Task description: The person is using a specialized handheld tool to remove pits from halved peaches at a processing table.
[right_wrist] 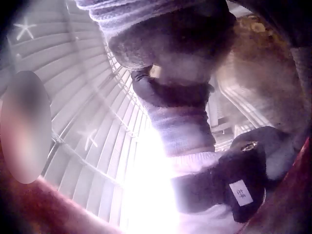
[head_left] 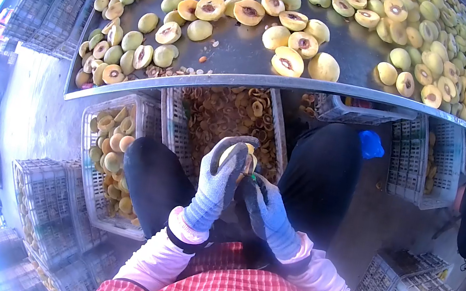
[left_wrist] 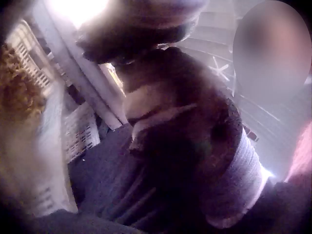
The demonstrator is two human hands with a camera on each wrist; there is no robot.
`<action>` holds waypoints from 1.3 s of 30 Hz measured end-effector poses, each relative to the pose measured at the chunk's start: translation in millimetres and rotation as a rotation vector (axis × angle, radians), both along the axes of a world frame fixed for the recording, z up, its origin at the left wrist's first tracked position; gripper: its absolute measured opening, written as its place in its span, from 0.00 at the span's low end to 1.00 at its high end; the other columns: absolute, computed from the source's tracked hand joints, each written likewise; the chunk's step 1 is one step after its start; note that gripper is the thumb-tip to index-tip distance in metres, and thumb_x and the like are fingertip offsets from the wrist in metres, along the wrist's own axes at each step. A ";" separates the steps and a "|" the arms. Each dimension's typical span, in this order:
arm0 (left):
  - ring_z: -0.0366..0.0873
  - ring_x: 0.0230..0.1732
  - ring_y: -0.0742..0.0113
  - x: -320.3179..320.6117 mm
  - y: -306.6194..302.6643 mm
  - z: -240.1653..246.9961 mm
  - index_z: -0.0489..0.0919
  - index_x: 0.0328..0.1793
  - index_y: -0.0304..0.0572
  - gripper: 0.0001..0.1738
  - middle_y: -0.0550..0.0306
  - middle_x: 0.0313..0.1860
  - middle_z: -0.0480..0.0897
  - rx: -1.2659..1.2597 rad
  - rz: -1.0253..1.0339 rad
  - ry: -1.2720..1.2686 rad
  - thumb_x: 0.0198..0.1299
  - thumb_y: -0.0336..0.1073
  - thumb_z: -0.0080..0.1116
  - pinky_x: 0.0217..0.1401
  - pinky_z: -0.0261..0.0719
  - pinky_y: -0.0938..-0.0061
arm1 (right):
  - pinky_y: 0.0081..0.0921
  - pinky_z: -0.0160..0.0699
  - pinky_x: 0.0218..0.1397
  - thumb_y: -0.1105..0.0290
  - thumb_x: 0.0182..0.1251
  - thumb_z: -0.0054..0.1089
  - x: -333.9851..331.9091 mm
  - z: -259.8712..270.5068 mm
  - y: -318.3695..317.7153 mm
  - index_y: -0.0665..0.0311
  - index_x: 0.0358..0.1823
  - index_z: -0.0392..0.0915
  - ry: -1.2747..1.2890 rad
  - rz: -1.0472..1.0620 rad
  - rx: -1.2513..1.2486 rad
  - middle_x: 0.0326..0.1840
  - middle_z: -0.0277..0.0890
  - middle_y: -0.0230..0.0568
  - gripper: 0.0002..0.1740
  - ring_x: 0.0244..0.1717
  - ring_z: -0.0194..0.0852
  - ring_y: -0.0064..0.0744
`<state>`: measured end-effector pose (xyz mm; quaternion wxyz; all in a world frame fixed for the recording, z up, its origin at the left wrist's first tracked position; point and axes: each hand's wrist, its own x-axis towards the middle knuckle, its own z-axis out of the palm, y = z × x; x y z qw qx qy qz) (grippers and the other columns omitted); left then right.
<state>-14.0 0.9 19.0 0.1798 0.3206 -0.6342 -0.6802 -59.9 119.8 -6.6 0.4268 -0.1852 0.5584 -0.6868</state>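
Note:
In the head view my gloved left hand (head_left: 223, 165) holds a yellow peach half (head_left: 251, 162) above my lap, its fingers curled over the fruit. My gloved right hand (head_left: 265, 204) is close against it, fingers curled around a small tool with a green part (head_left: 253, 177) showing by the thumb. Most of that tool is hidden, so I cannot tell its kind. Both wrist views are dark: the left wrist view shows the shaded gloves close together, and in the right wrist view a pale bit of fruit (right_wrist: 156, 71) peeks out between them.
A metal table (head_left: 231, 51) ahead carries many halved peaches (head_left: 288, 62), several with pits showing. Below its edge, between my knees, stands a crate (head_left: 276, 128) of brown scraps. A white crate (head_left: 134, 228) of peach halves is at my left. Stacked crates (head_left: 407, 288) stand right.

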 end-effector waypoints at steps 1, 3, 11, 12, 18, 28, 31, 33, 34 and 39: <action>0.76 0.38 0.75 -0.7 -1.9 2.5 0.78 0.52 0.33 0.21 0.58 0.41 0.81 0.053 -0.029 0.033 0.68 0.46 0.52 0.44 0.75 0.80 | 0.25 0.69 0.36 0.66 0.73 0.50 0.1 -0.3 1.5 0.72 0.41 0.74 -0.017 0.011 0.002 0.29 0.75 0.39 0.13 0.32 0.68 0.22; 0.76 0.39 0.76 -0.7 -6.4 8.2 0.79 0.51 0.34 0.18 0.58 0.41 0.82 0.159 -0.086 0.098 0.66 0.43 0.56 0.44 0.75 0.81 | 0.18 0.68 0.32 0.63 0.74 0.50 3.8 -9.6 5.5 0.67 0.44 0.75 -0.122 0.046 -0.037 0.32 0.75 0.31 0.13 0.30 0.69 0.18; 0.77 0.41 0.74 3.6 -19.0 5.6 0.78 0.52 0.35 0.16 0.57 0.41 0.81 -0.125 -0.259 0.145 0.62 0.37 0.58 0.47 0.76 0.79 | 0.18 0.62 0.19 0.39 0.72 0.41 15.9 8.7 10.5 0.58 0.37 0.71 -1.333 0.419 -0.439 0.22 0.67 0.30 0.27 0.17 0.61 0.20; 0.77 0.41 0.73 3.9 -22.0 1.9 0.78 0.53 0.35 0.16 0.58 0.41 0.81 -0.058 -0.299 0.140 0.62 0.36 0.57 0.48 0.76 0.78 | 0.18 0.61 0.18 0.38 0.71 0.39 17.5 5.3 9.3 0.58 0.36 0.70 -1.494 0.438 -0.497 0.20 0.65 0.30 0.28 0.16 0.60 0.21; 0.78 0.36 0.69 16.9 4.4 -8.2 0.78 0.52 0.37 0.29 0.57 0.35 0.80 1.076 0.087 0.239 0.65 0.58 0.51 0.43 0.79 0.74 | 0.19 0.60 0.15 0.40 0.73 0.37 26.2 -3.7 0.6 0.58 0.33 0.65 -1.551 0.487 -0.723 0.18 0.61 0.29 0.27 0.14 0.58 0.22; 0.74 0.55 0.54 119.3 -161.5 -4.8 0.70 0.64 0.37 0.28 0.46 0.50 0.74 -1.221 0.445 -0.835 0.59 0.36 0.63 0.57 0.73 0.62 | 0.14 0.55 0.10 0.42 0.73 0.40 19.7 -22.1 -9.7 0.60 0.37 0.74 -1.451 0.429 -0.370 0.16 0.62 0.30 0.27 0.11 0.55 0.18; 0.73 0.56 0.48 7.2 -113.6 36.5 0.72 0.62 0.38 0.31 0.44 0.54 0.75 -1.175 0.221 -0.238 0.50 0.32 0.69 0.59 0.71 0.59 | 0.14 0.55 0.10 0.41 0.71 0.44 19.3 -27.0 -19.9 0.59 0.35 0.73 -1.456 0.394 -0.276 0.16 0.65 0.30 0.27 0.09 0.56 0.18; 0.73 0.54 0.44 -73.6 -87.3 53.2 0.74 0.58 0.38 0.32 0.45 0.50 0.78 -1.200 -0.057 -0.048 0.45 0.37 0.72 0.57 0.72 0.57 | 0.14 0.56 0.10 0.40 0.70 0.45 22.3 -33.7 -22.7 0.59 0.35 0.74 -1.525 0.324 -0.177 0.16 0.67 0.30 0.27 0.09 0.58 0.20; 0.74 0.54 0.45 -114.9 -74.2 53.3 0.74 0.57 0.40 0.33 0.45 0.49 0.77 -1.275 -0.122 -0.037 0.44 0.42 0.71 0.56 0.73 0.60 | 0.17 0.58 0.09 0.39 0.68 0.48 23.8 -37.9 -22.7 0.59 0.34 0.76 -1.386 0.275 -0.069 0.16 0.71 0.31 0.28 0.08 0.62 0.23; 0.71 0.59 0.50 -254.1 -58.6 -9.0 0.75 0.61 0.57 0.32 0.52 0.53 0.77 -1.479 -0.644 -0.236 0.50 0.56 0.65 0.58 0.69 0.52 | 0.20 0.63 0.10 0.42 0.69 0.50 16.7 -45.0 -22.8 0.58 0.34 0.77 -1.222 0.110 0.048 0.15 0.73 0.34 0.25 0.08 0.65 0.26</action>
